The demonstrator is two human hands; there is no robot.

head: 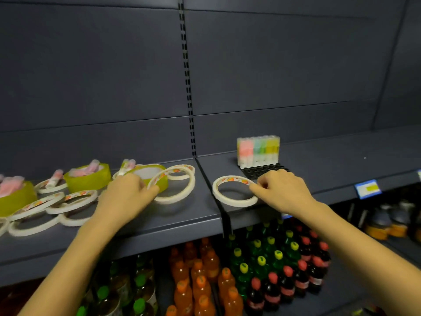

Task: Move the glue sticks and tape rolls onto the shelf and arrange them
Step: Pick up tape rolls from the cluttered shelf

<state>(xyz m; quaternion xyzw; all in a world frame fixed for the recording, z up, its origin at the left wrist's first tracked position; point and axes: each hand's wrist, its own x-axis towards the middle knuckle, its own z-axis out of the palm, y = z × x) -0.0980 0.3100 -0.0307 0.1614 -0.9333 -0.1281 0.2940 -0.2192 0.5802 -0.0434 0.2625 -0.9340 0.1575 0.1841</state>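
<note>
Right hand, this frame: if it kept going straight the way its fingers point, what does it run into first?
The right hand points left, pinching a flat tape roll. Straight on, roll and hand would probably first meet the tilted tape roll at the left hand; depth is unclear.

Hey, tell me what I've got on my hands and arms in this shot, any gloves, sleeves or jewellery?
The left hand and right hand are bare: no gloves, rings, watch or bracelet show. The left forearm and right forearm are uncovered too, with no sleeve in view down to the frame's edge.
</note>
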